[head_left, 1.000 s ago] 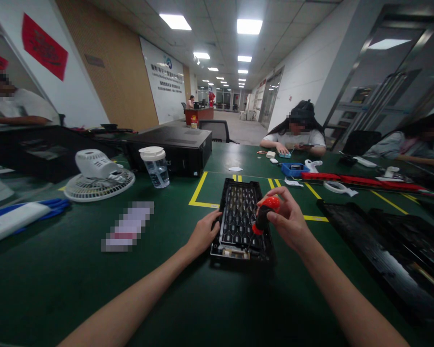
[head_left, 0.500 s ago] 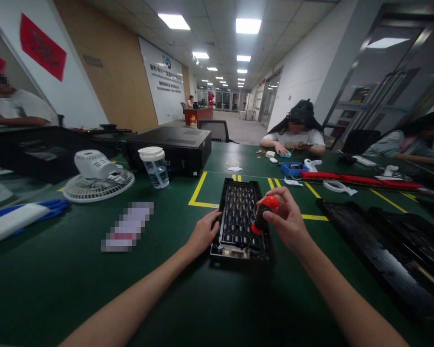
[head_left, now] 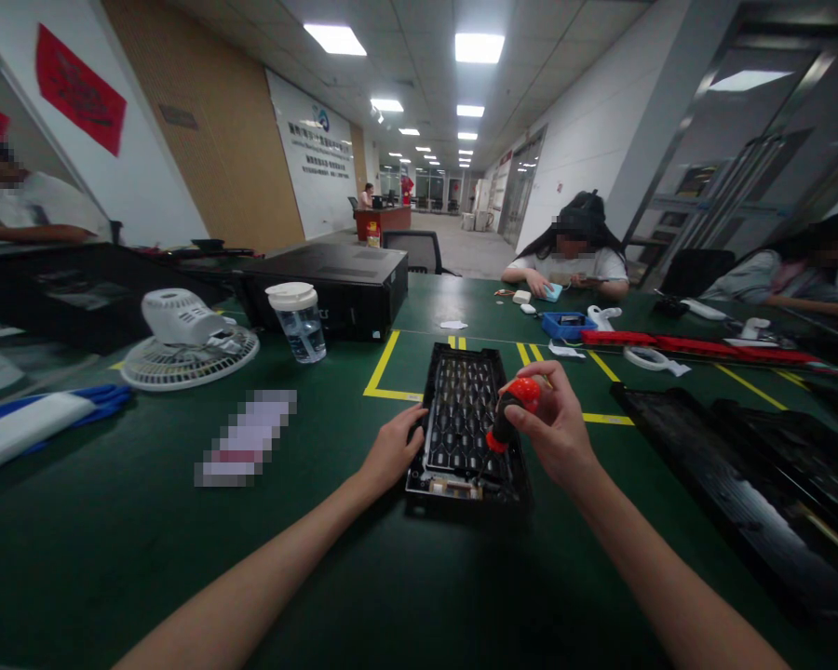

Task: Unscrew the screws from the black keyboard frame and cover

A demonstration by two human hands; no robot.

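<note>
Casing (head_left: 461,409), left hand (head_left: 393,448) against left edge

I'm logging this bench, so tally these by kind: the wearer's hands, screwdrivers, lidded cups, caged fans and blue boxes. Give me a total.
Left hand and right hand: 2
Screwdriver: 1
Lidded cup: 1
Caged fan: 1
Blue box: 1
Total: 6
</note>
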